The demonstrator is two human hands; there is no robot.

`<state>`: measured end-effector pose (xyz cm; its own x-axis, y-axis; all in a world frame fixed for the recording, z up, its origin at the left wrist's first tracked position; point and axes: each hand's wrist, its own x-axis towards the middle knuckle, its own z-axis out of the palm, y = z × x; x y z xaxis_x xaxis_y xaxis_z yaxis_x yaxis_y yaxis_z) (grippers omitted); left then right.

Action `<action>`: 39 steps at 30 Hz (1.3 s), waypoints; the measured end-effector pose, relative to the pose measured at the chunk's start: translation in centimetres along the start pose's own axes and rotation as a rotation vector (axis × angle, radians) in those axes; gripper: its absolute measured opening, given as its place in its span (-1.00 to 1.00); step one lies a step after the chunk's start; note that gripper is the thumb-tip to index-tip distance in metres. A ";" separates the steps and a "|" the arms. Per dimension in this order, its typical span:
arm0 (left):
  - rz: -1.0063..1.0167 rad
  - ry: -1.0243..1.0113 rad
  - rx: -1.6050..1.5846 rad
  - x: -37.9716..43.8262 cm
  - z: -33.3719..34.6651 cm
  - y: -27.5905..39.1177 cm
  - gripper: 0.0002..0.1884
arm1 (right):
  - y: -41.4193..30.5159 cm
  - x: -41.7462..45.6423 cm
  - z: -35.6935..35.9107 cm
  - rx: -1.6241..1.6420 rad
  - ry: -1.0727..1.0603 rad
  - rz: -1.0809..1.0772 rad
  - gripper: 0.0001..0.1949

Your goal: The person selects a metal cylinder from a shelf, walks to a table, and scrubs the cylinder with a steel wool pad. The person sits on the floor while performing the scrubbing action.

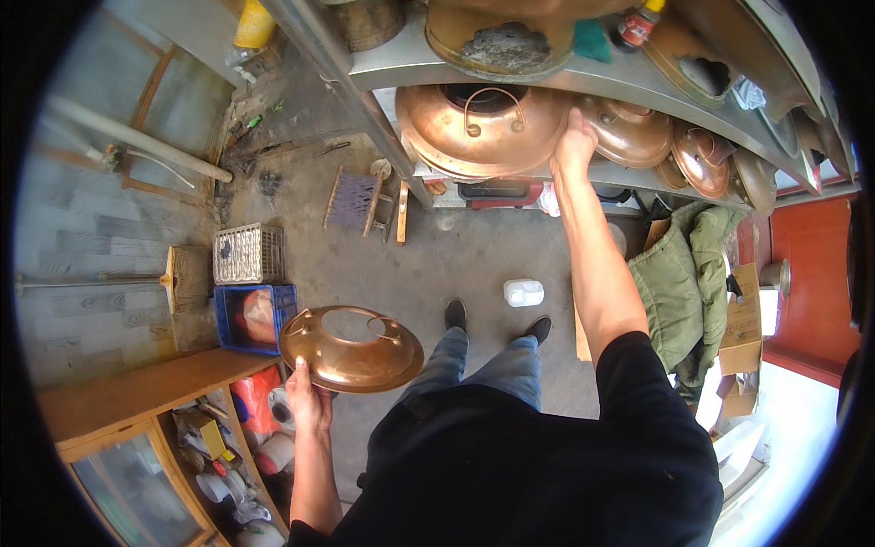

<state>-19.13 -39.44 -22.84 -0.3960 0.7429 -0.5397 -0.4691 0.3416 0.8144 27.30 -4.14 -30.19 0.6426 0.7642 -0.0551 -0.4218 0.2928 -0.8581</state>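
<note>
My left hand grips the rim of a domed copper lid, its thumb on top. The lid has a round hole in its middle and two wire handles, and floor shows through the hole. Up at the metal shelf, my right hand touches the right rim of a larger copper lid with a dark central opening and a loop handle. Other rims show under that lid, so it appears stacked. Beside my right hand sits another copper lid. The fingers of my right hand are partly hidden.
More copper vessels fill the upper shelf. On the floor stand a plastic jug, a woven folding stool, a white crate and a blue crate. A green jacket hangs at right; a wooden cabinet stands at left.
</note>
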 end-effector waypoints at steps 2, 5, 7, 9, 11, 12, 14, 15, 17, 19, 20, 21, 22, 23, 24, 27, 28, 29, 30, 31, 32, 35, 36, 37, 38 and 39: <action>-0.022 0.018 0.011 0.2 -0.6 0.2 -0.61 | 1.1 0.6 0.4 -0.018 0.006 -0.014 -0.71; -0.024 0.051 0.005 0.9 -1.5 0.2 -0.62 | 3.6 1.3 0.1 -0.051 0.025 -0.025 -0.70; -0.034 0.068 -0.002 1.1 -1.3 0.6 -0.62 | 5.8 2.1 -1.8 -0.147 0.030 -0.037 -0.68; -0.043 0.044 -0.005 1.9 -2.2 0.5 -0.62 | 7.0 2.3 -3.4 -0.349 0.032 -0.056 -0.66; -0.045 0.042 -0.009 2.3 -2.9 0.2 -0.62 | 7.6 1.7 -4.6 -0.656 0.033 -0.083 -0.62; -0.047 0.032 -0.009 2.7 -2.5 0.3 -0.62 | 7.6 3.0 -6.8 -1.088 -0.039 -0.217 -0.56; -0.042 0.061 -0.010 2.4 -3.2 0.3 -0.62 | 5.8 -0.7 -3.9 -1.141 -0.091 0.018 -0.54; -0.045 0.060 -0.012 2.5 -3.2 0.3 -0.62 | 4.5 -2.0 -2.7 -1.166 -0.104 0.125 -0.53; -0.048 0.052 -0.015 2.7 -3.4 0.1 -0.62 | 5.7 -2.2 -3.2 -0.928 -0.076 0.275 -0.55; -0.049 0.025 -0.011 3.0 -3.4 0.1 -0.62 | 6.7 -1.3 -4.2 -0.771 -0.041 0.389 -0.58; -0.052 0.028 -0.022 3.0 -3.4 0.0 -0.62 | 7.1 -0.8 -4.7 -0.685 -0.022 0.393 -0.61; -0.051 0.033 -0.034 3.0 -3.4 -0.2 -0.62 | 7.4 -0.2 -5.1 -0.598 -0.007 0.398 -0.63; -0.051 0.038 -0.045 3.0 -3.5 -0.3 -0.62 | 7.7 0.1 -5.5 -0.511 0.009 0.402 -0.65; -0.058 0.032 -0.046 3.1 -3.7 -0.4 -0.62 | 8.1 0.2 -6.0 -0.440 -0.002 0.412 -0.68; -0.062 0.030 -0.049 3.0 -4.1 -0.6 -0.62 | 8.3 -0.1 -5.9 -0.368 -0.018 0.424 -0.72; -0.065 0.038 -0.062 2.8 -4.8 -1.1 -0.63 | 7.8 -1.3 -6.1 -0.378 -0.003 0.477 -0.77; -0.063 0.044 -0.068 2.8 -4.9 -1.3 -0.63 | 7.5 -1.7 -6.0 -0.419 0.012 0.498 -0.78; -0.063 0.046 -0.070 2.7 -5.0 -1.3 -0.64 | 7.4 -2.2 -5.8 -0.414 0.014 0.513 -0.79; -0.065 0.041 -0.073 2.7 -4.9 -1.3 -0.64 | 7.5 -2.5 -5.8 -0.409 0.021 0.524 -0.80; -0.067 0.036 -0.074 2.8 -4.9 -1.4 -0.64 | 7.5 -2.6 -5.8 -0.404 0.028 0.535 -0.81; -0.075 0.031 -0.077 2.8 -5.0 -1.5 -0.64 | 7.4 -2.5 -5.8 -0.415 0.008 0.538 -0.81; -0.089 0.013 -0.073 2.9 -5.1 -1.6 -0.64 | 7.3 -1.8 -6.3 -0.424 -0.019 0.539 -0.81; -0.092 0.009 -0.066 2.9 -5.1 -1.6 -0.64 | 7.2 -2.2 -6.1 -0.413 -0.005 0.540 -0.80; -0.095 0.005 -0.057 2.8 -4.9 -1.5 -0.64 | 7.1 -2.6 -5.8 -0.402 0.011 0.539 -0.79; -0.080 0.010 -0.057 2.6 -4.6 -1.5 -0.64 | 7.0 -3.0 -5.6 -0.414 0.009 0.544 -0.79; -0.068 0.010 -0.051 2.5 -4.1 -1.5 -0.64 | 6.7 -3.7 -5.3 -0.424 0.015 0.547 -0.79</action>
<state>-22.69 -40.45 -26.27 -0.3693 0.7130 -0.5960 -0.5347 0.3616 0.7638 25.50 -8.06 -38.43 0.4187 0.7288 -0.5417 -0.4035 -0.3851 -0.8300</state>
